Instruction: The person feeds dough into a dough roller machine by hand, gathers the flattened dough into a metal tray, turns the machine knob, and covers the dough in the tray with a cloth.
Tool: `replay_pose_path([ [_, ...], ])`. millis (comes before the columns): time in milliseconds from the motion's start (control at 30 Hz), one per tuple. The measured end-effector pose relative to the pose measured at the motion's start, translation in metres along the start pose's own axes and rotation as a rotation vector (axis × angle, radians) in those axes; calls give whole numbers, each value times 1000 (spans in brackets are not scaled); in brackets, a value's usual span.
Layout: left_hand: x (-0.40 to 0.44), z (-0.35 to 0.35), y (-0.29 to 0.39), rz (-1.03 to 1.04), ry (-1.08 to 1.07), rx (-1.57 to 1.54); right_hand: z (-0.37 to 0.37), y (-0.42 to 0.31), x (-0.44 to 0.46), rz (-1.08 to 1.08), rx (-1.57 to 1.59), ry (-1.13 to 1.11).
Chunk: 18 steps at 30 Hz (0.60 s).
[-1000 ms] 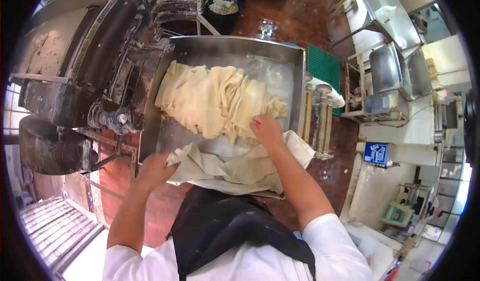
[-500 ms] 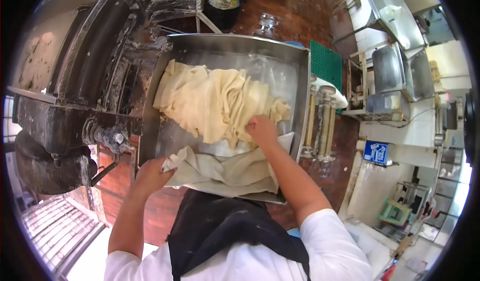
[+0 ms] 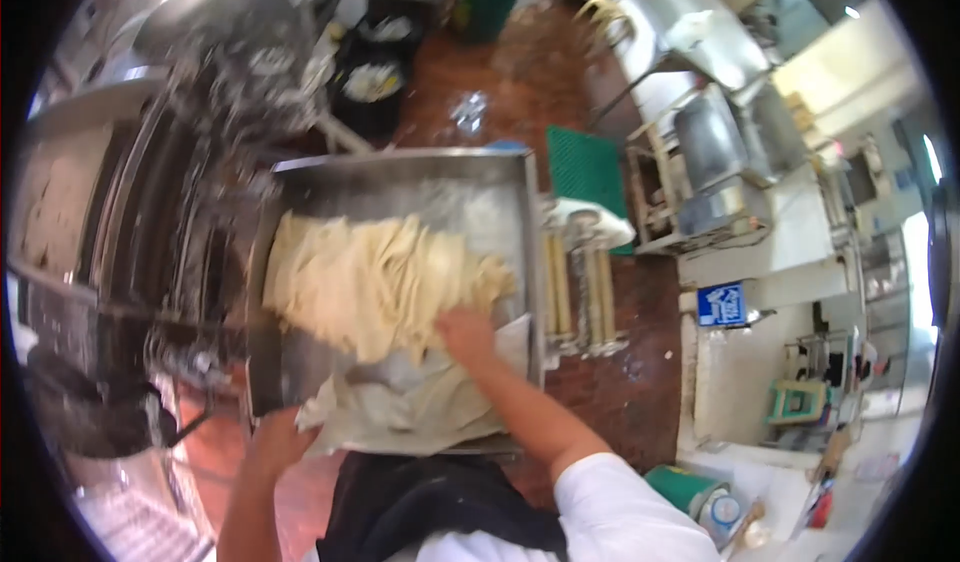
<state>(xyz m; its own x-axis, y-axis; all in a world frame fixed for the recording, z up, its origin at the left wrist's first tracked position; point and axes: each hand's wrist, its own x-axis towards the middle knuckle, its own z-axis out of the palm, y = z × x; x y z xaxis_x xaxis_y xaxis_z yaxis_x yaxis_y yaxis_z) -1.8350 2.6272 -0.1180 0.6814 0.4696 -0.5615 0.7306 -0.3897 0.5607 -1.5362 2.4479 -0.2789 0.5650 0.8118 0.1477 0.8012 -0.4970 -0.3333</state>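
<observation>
A heap of pale, folded dough (image 3: pixel 350 277) lies in a deep metal tray (image 3: pixel 400 167). My right hand (image 3: pixel 466 334) is closed at the near right edge of the dough, its fingers gripping there, though blur softens the detail. Along the tray's near side lies a crumpled, off-white cloth (image 3: pixel 410 412). At the near left corner, my left hand (image 3: pixel 280 442) is closed on the end of this cloth, beside the tray's rim.
Left of the tray stands a dark, flour-dusted machine (image 3: pixel 130 232). A pair of rollers (image 3: pixel 580 292) and a green perforated mat (image 3: pixel 588 177) are on the right. Dark bins (image 3: pixel 372 87) and a green bin (image 3: pixel 487 2) stand beyond, on the red-brown floor (image 3: pixel 640 362).
The view has tilted up and shifted, so the tray sits lower and further left in the picture. Both hands keep about the same places on the dough and cloth.
</observation>
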Motion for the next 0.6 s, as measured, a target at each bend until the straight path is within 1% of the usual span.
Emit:
replay_pose_path([
  [33, -1, 2, 4, -22, 8, -36, -3, -2, 4, 4, 15, 0],
  [67, 2, 2, 7, 5, 8, -28, -6, -4, 7, 7, 40, -9],
  [167, 3, 2, 4, 26, 16, -10, 5, 0, 9, 290, 255, -72],
  [267, 4, 3, 3, 13, 28, 2, 25, 18, 8, 877, 1141, -96],
  [367, -1, 2, 12, 25, 17, 52, 4, 5, 16, 800, 874, 1],
  [467, 6, 17, -2, 166, 22, 14, -42, -28, 34, 847, 1281, 7],
  [500, 4, 15, 6, 94, -23, 26, -49, -33, 40, 793, 1324, -12],
  [567, 5, 17, 12, 140, -10, 76, -63, -40, 48, 672, 1403, -55],
  [600, 5, 18, 15, 163, -1, 102, -73, -42, 48, 636, 1384, -57],
])
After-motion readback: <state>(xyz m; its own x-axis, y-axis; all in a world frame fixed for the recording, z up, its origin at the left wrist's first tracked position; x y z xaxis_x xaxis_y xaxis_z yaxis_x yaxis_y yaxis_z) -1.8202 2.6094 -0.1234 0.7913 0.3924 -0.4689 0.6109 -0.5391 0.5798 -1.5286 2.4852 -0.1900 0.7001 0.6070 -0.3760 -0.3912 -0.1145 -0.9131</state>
